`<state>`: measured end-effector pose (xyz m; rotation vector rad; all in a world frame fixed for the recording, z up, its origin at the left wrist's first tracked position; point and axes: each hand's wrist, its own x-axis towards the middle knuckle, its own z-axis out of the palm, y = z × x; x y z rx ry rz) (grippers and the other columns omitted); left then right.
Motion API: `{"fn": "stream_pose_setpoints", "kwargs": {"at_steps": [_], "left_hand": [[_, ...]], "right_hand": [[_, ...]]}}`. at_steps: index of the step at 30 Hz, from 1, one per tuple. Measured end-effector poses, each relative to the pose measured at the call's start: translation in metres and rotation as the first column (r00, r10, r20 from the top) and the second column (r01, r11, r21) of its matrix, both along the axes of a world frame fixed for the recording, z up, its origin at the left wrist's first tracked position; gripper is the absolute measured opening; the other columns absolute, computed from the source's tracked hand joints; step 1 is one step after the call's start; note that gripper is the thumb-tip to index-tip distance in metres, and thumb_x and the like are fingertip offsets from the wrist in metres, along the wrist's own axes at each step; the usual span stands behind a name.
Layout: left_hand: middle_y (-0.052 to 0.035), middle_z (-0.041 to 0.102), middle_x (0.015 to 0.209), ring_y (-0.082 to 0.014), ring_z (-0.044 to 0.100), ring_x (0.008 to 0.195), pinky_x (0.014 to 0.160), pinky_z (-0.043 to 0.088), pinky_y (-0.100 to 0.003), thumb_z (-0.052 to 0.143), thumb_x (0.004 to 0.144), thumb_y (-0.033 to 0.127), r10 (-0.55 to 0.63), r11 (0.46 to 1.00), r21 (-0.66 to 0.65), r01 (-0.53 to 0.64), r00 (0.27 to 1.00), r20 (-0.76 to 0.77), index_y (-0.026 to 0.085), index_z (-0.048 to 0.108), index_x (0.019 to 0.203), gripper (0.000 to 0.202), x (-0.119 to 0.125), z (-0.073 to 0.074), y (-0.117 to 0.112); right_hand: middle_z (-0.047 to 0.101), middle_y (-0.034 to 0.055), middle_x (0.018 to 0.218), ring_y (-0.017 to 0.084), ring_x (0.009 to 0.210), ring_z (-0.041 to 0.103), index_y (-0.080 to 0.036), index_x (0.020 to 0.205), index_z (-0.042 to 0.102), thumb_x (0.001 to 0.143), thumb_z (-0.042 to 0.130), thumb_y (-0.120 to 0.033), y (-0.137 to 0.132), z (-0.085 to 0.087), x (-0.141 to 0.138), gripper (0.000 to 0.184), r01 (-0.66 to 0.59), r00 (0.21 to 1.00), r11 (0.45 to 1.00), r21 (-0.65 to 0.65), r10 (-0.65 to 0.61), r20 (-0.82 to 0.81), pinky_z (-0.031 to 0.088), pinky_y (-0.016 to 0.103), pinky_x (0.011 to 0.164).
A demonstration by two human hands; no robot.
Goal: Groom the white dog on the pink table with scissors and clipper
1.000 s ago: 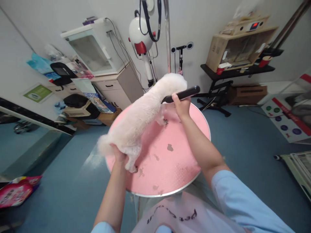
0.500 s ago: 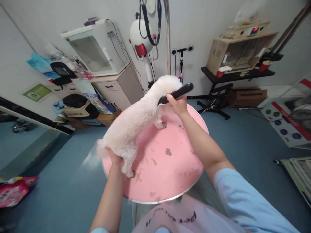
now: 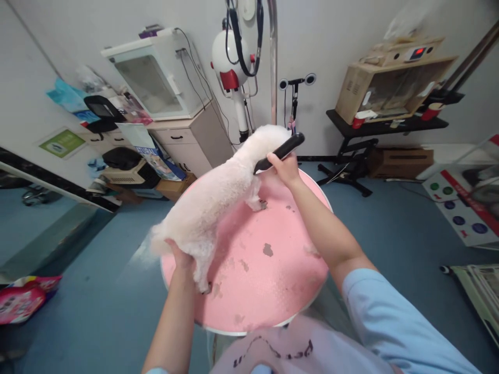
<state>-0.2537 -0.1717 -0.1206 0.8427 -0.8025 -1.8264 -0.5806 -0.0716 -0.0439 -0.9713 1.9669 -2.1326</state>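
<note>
A white, short-coated dog stands on a round pink grooming table, its head turned away at the far side. My right hand is closed around a black hair clipper, whose lower end rests against the dog's shoulder and chest. At the dog's rear, my left hand grips the hindquarters below the tail; its fingers are mostly hidden behind the thigh. Torn patches mark the pink tabletop beside the legs.
Behind the table rises a metal pole beside a white and red dryer with a hanging dark loop. A white cabinet stands on drawers at left. A wooden box sits on a black stand at right.
The clipper has tipped slightly and shifted a little left and down along the dog's shoulder. My left hand stays at the rear. The whole view has shifted slightly.
</note>
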Motion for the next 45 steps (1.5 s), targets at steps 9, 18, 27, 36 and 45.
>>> {"fn": "stream_pose_setpoints", "kwargs": {"at_steps": [9, 18, 27, 36, 45], "left_hand": [[0.0007, 0.062, 0.127, -0.0219, 0.038, 0.136, 0.114, 0.030, -0.032, 0.040, 0.074, 0.082, 0.051, 0.999, -0.010, -0.051, 0.999, -0.003, 0.032, 0.061, 0.125, 0.074, -0.005, 0.002, 0.004], [-0.0018, 0.067, 0.120, -0.0219, 0.046, 0.131, 0.112, 0.034, -0.034, 0.032, 0.081, 0.077, 0.037, 0.999, 0.013, -0.037, 0.999, -0.004, 0.031, 0.063, 0.122, 0.069, -0.006, 0.004, 0.006], [0.0002, 0.064, 0.124, -0.0215, 0.043, 0.134, 0.111, 0.035, -0.043, 0.014, 0.091, 0.068, 0.010, 0.999, 0.034, -0.009, 0.999, -0.038, 0.033, 0.064, 0.115, 0.066, -0.009, 0.014, 0.009], [0.0006, 0.062, 0.127, -0.0220, 0.042, 0.134, 0.107, 0.040, -0.040, 0.023, 0.087, 0.071, -0.045, 0.999, -0.003, 0.045, 0.999, -0.031, 0.034, 0.062, 0.119, 0.063, -0.003, -0.003, 0.000], [-0.0022, 0.059, 0.133, -0.0209, 0.038, 0.137, 0.110, 0.037, -0.032, 0.023, 0.089, 0.069, -0.001, 0.999, 0.035, 0.003, 0.998, -0.058, 0.028, 0.061, 0.123, 0.066, -0.007, 0.001, 0.002]], "right_hand": [[0.067, 0.0037, 0.070, 0.019, 0.068, 0.063, -0.017, 0.072, 0.064, 0.064, 0.069, -0.037, 0.013, -0.055, 0.021, 0.022, -0.170, 0.976, 0.979, 0.108, 0.152, 0.154, 0.055, 0.033, 0.065], [0.070, 0.0059, 0.079, 0.021, 0.077, 0.068, -0.018, 0.078, 0.065, 0.066, 0.070, -0.040, 0.011, -0.037, 0.049, 0.026, -0.038, 0.992, 0.998, 0.055, 0.031, 0.123, 0.055, 0.033, 0.071], [0.070, 0.0046, 0.081, 0.021, 0.078, 0.068, -0.019, 0.078, 0.065, 0.067, 0.069, -0.039, 0.022, -0.057, 0.069, 0.023, -0.074, 0.995, 0.982, 0.173, 0.063, 0.071, 0.054, 0.035, 0.077], [0.068, 0.0021, 0.073, 0.020, 0.068, 0.065, -0.020, 0.079, 0.064, 0.062, 0.073, -0.041, 0.023, -0.060, 0.084, 0.028, -0.122, 0.992, 0.962, 0.244, 0.122, 0.017, 0.053, 0.033, 0.067], [0.071, 0.0060, 0.088, 0.019, 0.083, 0.067, -0.019, 0.081, 0.062, 0.072, 0.064, -0.044, 0.005, -0.013, 0.060, 0.027, 0.029, 0.999, 0.999, -0.042, -0.027, 0.043, 0.055, 0.033, 0.076]]}}
